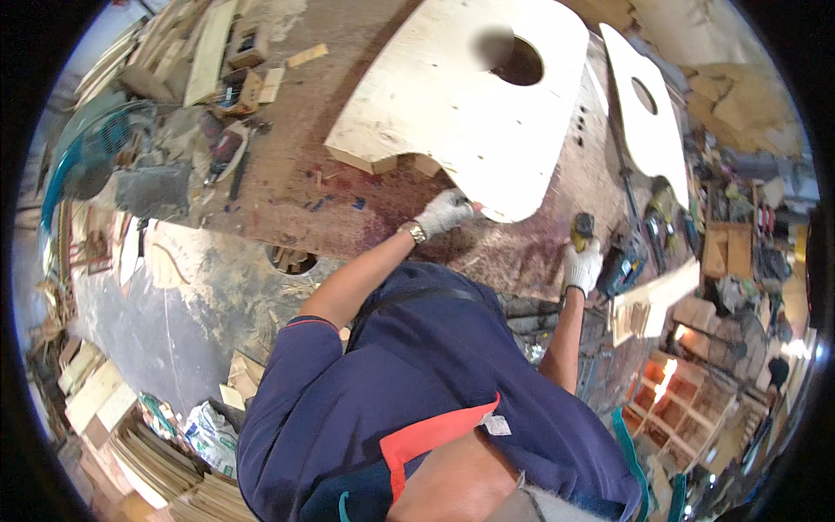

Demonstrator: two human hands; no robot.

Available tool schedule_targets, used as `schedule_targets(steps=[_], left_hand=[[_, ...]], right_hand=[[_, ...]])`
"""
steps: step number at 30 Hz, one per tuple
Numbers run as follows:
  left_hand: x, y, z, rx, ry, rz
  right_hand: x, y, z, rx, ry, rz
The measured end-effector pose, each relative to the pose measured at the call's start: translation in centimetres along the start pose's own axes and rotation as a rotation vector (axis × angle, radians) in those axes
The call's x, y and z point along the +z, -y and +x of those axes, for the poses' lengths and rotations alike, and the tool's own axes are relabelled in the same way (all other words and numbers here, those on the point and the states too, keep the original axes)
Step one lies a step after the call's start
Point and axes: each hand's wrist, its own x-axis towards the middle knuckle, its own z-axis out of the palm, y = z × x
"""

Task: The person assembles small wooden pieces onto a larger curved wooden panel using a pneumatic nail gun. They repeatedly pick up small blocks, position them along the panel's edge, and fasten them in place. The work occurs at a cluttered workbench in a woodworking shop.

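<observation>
A large pale wooden panel (pixel 452 96) with rounded corners and a round hole lies on the brown worktable. My left hand (pixel 444 215), in a white glove with a watch at the wrist, grips the panel's near edge beside a curved notch. Further right, my gloved right hand (pixel 583 264) is closed around a small yellow-and-black tool (pixel 582 230); its exact kind cannot be made out. That tool is apart from the panel, over the table's near edge. A blurred patch covers part of the panel next to the hole.
At right stand a second pale panel (pixel 645 104) with a hole, a dark power tool (pixel 623 265) and stacked wood pieces (pixel 648 304). Far left are a blue fan (pixel 91 148), a red-and-grey power tool (pixel 224 148) and planks (pixel 209 52). A grey board (pixel 191 322) lies left of me.
</observation>
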Motion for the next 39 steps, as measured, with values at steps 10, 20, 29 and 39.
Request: schedule_targets(steps=[10,20,29,39], left_hand=[[0.4,-0.7,-1.1,0.061,-0.147,-0.160],[-5.1,7.7,2.0,0.275,-0.334,-0.572],[-4.9,0.4,-0.2,-0.007,-0.530,0.056],[-6.3,-2.7,-1.2,0.055,-0.440,0.278]], right_hand=[[4.8,0.4,-3.0,0.048,0.130,-0.027],[-4.7,1.3,-6.1,0.189,0.434,0.524],[-10.4,12.6,-11.0,0.066,0.574,0.853],[-7.2,15.4,-10.6,0.000,0.596,0.725]])
